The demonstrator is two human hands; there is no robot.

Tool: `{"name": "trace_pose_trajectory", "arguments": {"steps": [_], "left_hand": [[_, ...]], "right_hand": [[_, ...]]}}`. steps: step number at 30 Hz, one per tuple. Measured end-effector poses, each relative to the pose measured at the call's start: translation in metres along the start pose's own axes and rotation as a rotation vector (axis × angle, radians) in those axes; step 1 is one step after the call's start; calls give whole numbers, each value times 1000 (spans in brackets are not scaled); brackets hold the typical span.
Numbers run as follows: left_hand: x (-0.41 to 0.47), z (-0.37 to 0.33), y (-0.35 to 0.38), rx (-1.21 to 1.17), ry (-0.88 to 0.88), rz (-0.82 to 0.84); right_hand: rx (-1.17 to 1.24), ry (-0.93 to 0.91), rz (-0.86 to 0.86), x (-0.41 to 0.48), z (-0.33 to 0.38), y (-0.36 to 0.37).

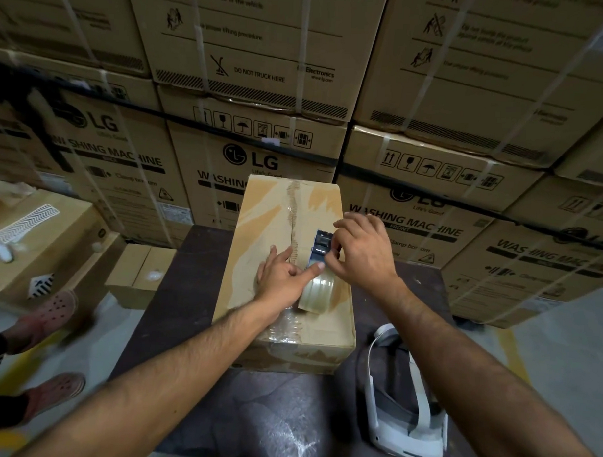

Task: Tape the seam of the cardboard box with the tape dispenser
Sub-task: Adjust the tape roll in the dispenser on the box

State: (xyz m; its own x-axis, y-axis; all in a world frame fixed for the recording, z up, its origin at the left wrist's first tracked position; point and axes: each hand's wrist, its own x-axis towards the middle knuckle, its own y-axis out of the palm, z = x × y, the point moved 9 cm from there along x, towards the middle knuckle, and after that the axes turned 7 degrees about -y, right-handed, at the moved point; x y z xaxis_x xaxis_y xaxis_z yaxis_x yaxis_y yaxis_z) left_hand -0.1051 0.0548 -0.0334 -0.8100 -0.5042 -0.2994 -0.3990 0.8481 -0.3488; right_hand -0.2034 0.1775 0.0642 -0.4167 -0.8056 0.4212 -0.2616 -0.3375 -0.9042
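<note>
Both forearms (172, 367) reach in: left hand (279, 277), fingers spread flat, steadies cardboard box (259, 223) beside seam (292, 217), while right hand (364, 252) pinches tape dispenser (321, 243), prob. readying tape.

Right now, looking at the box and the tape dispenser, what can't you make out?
Head view only.
Grip of the tape dispenser: covered by the right hand.
Nearer stretch of the seam: under the left hand and tape roll.
Loose end of the tape: clear film, too faint.
The shoes at left: blurred.
</note>
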Motion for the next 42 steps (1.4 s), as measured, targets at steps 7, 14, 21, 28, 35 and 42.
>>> {"name": "trace_pose_trajectory", "arguments": {"steps": [7,14,21,28,35,42], "left_hand": [[0,7,-3,-9,-6,-35],[-3,8,-5,-28,-9,-45],[-8,8,-1,-35,-7,-14],[-20,18,4,3,-25,106],[-23,23,-4,-17,-5,100],[-13,27,3,-22,-39,58]], "right_hand": [[263,-110,-95,-4,-4,-5],[305,46,-126,-11,-16,-3],[403,189,-100,-9,-22,6],[696,541,-254,-1,-59,-16],[807,552,-192,15,-81,-43],[1024,555,-130,-27,-42,-5]]}}
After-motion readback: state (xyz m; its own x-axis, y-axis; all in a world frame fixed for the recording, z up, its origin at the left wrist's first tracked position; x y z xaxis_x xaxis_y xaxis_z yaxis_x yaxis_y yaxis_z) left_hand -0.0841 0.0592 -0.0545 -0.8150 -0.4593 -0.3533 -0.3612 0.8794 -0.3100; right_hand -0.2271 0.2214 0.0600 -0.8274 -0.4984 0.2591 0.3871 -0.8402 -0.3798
